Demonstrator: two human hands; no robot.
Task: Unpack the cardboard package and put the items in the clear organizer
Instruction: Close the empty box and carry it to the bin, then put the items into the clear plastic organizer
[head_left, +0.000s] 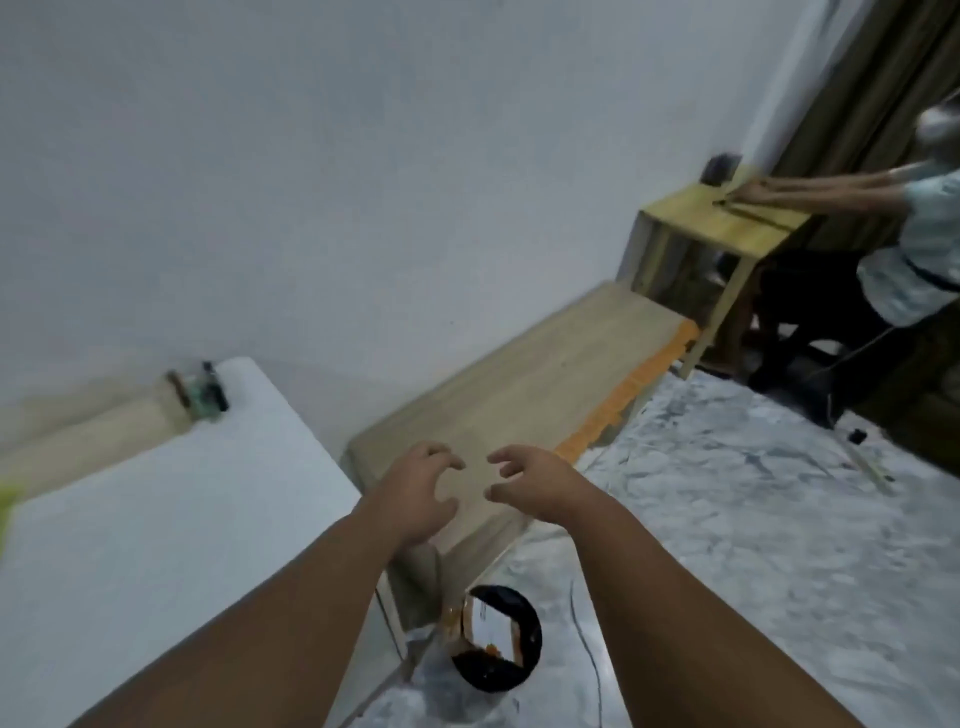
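My left hand (415, 493) and my right hand (530, 480) are stretched out side by side over the near end of a low wooden bench (519, 384). Both hands hold nothing, with fingers curled and apart, fingertips facing each other across a small gap. No cardboard package and no clear organizer shows in this blurred view.
A white table (156, 519) fills the lower left, with small dark bottles (205, 392) at its far edge. A black bin (496, 644) stands on the marbled floor (727, 519). Far right, another person (914, 244) reaches over a small wooden table (727, 221) by a curtain.
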